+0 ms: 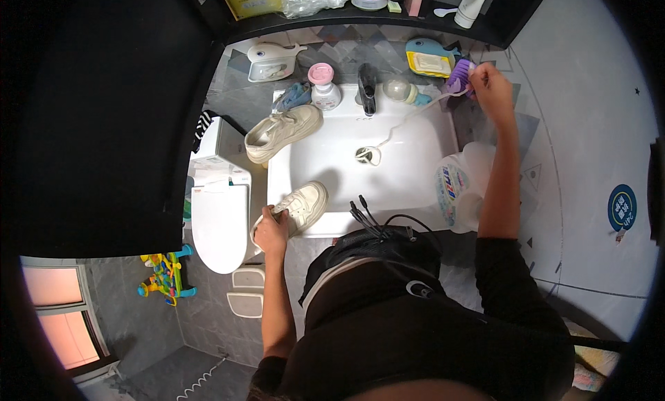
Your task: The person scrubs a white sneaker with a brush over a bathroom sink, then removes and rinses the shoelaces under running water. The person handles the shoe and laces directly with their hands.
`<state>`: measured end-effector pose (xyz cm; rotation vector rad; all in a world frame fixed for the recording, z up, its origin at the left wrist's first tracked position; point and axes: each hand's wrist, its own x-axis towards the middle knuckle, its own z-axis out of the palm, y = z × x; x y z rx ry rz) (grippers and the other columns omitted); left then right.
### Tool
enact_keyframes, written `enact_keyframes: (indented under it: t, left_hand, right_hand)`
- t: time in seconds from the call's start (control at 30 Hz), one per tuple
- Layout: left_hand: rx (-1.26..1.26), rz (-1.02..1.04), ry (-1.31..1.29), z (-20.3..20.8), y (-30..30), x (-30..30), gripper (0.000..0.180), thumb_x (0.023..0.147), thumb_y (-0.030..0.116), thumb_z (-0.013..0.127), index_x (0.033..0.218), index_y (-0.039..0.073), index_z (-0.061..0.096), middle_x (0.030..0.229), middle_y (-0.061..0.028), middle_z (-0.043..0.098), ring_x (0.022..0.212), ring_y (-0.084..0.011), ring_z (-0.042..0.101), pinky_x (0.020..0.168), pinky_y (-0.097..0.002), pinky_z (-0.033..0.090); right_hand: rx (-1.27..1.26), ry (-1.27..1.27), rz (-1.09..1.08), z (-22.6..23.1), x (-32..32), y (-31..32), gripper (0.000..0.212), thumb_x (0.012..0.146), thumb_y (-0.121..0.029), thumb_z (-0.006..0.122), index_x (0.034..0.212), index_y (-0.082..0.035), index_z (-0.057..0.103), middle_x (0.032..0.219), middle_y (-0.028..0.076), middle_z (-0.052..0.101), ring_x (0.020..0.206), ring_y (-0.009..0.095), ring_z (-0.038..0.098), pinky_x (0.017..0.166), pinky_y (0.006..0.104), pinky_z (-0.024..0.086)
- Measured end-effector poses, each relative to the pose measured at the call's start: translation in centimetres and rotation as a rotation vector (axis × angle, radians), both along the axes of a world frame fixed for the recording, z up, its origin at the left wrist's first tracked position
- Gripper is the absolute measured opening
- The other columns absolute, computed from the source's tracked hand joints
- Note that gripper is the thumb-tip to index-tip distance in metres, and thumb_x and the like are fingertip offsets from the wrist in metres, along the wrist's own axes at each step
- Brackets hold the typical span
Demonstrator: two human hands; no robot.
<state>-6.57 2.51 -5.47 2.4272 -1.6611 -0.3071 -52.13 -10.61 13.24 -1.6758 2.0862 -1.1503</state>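
My left hand (272, 231) is closed on the heel end of a white sneaker (303, 205), which rests over the near left rim of the sink (409, 186). Out to the far right, the fingers of my right hand (490, 92) are pinched at the end of a white shoelace (409, 119). That lace stretches down into the basin, and its loose end is looped around the drain (365, 154). Right beside those fingers is a purple brush (460, 75); whether they touch it I cannot tell. Another white sneaker (284, 132) lies across the sink's far left corner.
Behind the basin stand a black faucet (368, 89), a pink-topped pump bottle (323, 89), a clear baby bottle (400, 91) and whale-shaped soap dishes (429, 58). A large translucent bottle (460, 186) sits on the right rim. The toilet (220, 228) is at left, the shelf (409, 16) overhead.
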Motion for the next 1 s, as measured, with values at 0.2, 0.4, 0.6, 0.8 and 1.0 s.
enact_keyframes:
  t: [0.2, 0.4, 0.6, 0.8, 1.0]
  left_hand:
    - [-0.031, 0.103, 0.099, -0.4, -0.4, 1.5, 0.039, 0.079, 0.042, 0.064, 0.106, 0.015, 0.055, 0.082, -0.0166, 0.066, 0.079, -0.0362, 0.063, 0.069, -0.0457, 0.049]
    - [-0.087, 0.047, 0.116, -0.5, -2.2, 3.2, 0.040, 0.079, 0.042, 0.063, 0.106, 0.013, 0.054, 0.084, -0.0170, 0.066, 0.079, -0.0367, 0.063, 0.069, -0.0464, 0.049]
    - [-0.149, -0.149, 0.173, -0.7, -2.1, 3.4, 0.054, 0.071, 0.037, 0.072, 0.113, 0.011, 0.048, 0.092, -0.0178, 0.065, 0.083, -0.0357, 0.063, 0.068, -0.0440, 0.049]
    - [-0.029, -0.134, 0.181, -0.1, -0.8, 2.8, 0.063, 0.065, 0.032, 0.077, 0.116, 0.014, 0.043, 0.093, -0.0152, 0.066, 0.084, -0.0341, 0.064, 0.068, -0.0442, 0.050]
    - [-0.018, -0.074, 0.136, -0.3, -1.1, 3.3, 0.059, 0.065, 0.031, 0.076, 0.112, 0.013, 0.044, 0.079, -0.0159, 0.066, 0.074, -0.0343, 0.064, 0.062, -0.0437, 0.049]
  right_hand:
    - [0.216, 0.212, 0.212, -4.8, 4.8, 0.6, 0.026, 0.086, -0.032, 0.058, 0.085, -0.006, 0.059, 0.084, 0.010, 0.064, 0.075, 0.022, 0.062, 0.065, 0.0350, 0.049]
    - [0.235, 0.027, 0.530, -13.6, 14.4, -3.2, 0.023, 0.079, -0.029, 0.066, 0.087, -0.007, 0.062, 0.088, 0.009, 0.066, 0.078, 0.026, 0.063, 0.069, 0.0359, 0.049]
    - [0.213, 0.238, 0.891, -15.9, 29.3, -6.3, 0.052, 0.082, -0.028, 0.061, 0.129, -0.016, 0.043, 0.093, 0.015, 0.065, 0.086, 0.035, 0.062, 0.075, 0.0446, 0.048]
    - [0.286, 0.337, 0.877, -21.0, 34.6, -9.7, 0.041, 0.079, -0.024, 0.062, 0.114, -0.007, 0.050, 0.091, 0.020, 0.063, 0.088, 0.037, 0.061, 0.074, 0.0465, 0.048]
    - [0.186, 0.119, 0.780, -19.4, 31.3, -6.9, 0.022, 0.078, -0.014, 0.064, 0.092, -0.002, 0.052, 0.079, 0.018, 0.064, 0.074, 0.036, 0.063, 0.064, 0.0427, 0.048]
